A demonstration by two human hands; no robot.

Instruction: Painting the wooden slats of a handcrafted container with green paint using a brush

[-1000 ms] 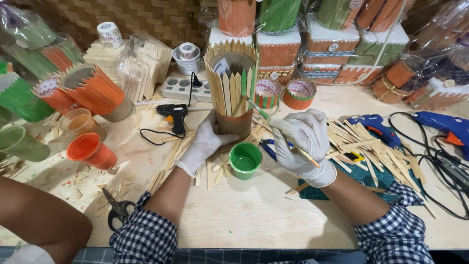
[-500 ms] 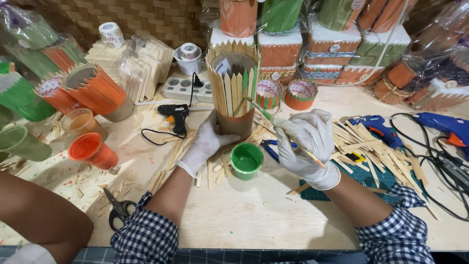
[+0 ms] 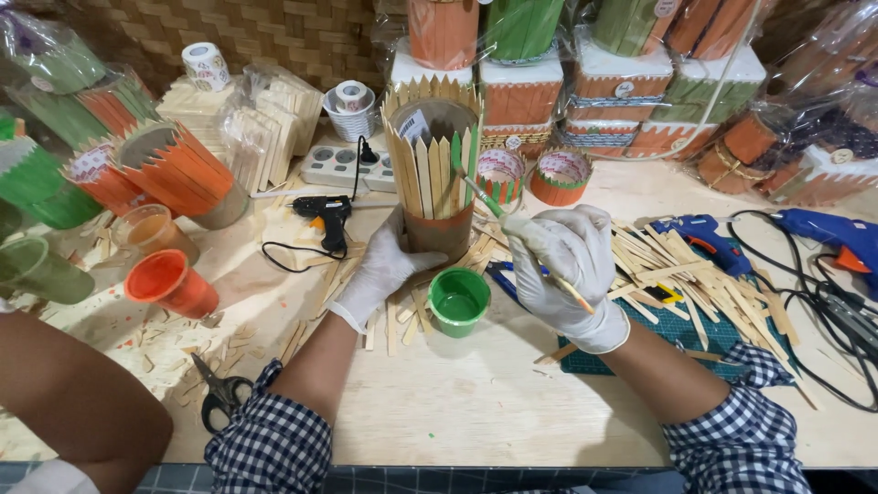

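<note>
1. Head view: compared with a second ago, little differs. The left hand [image 3: 380, 272] remains closed around the base of the stick holder [image 3: 433, 174], and the right hand [image 3: 569, 265] stays pinched on the paintbrush [image 3: 512, 229], its tip having edged onto a green-painted stick on the holder's right side.
2. The stick holder stands upright at the middle of the pale wooden surface [image 3: 476, 402], a round cardboard tube clad in flat, pointed wooden sticks.
3. Both hands wear thin white gloves; checked sleeves cover the forearms.
4. A small green paint cup [image 3: 458, 300], round and glossy, sits just near of the holder, between the hands.
5. Loose bare sticks [image 3: 695, 274] lie scattered to the right over a dark green cutting mat [image 3: 677, 331].
</note>
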